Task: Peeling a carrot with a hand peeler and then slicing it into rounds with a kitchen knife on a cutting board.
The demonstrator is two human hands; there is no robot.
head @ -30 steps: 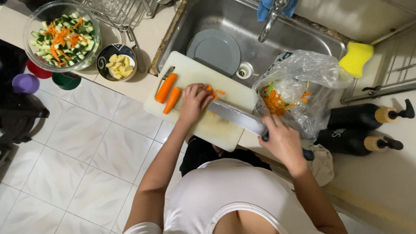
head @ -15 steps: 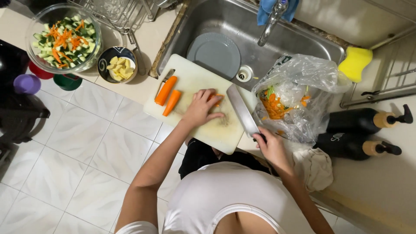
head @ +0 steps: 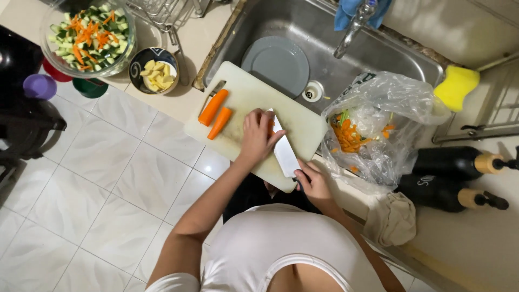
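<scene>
Since half a second ago, I see the knife (head: 285, 152) has swung in against my left hand (head: 258, 135), its blade now lying flat-looking beside the fingers. That grip presses down on a carrot piece (head: 270, 127), mostly hidden under it, on the white cutting board (head: 303, 121). My right hand (head: 313, 184), at five o'clock, is wrapped around the handle. Two carrots (head: 215, 112) lie at nine o'clock, untouched.
</scene>
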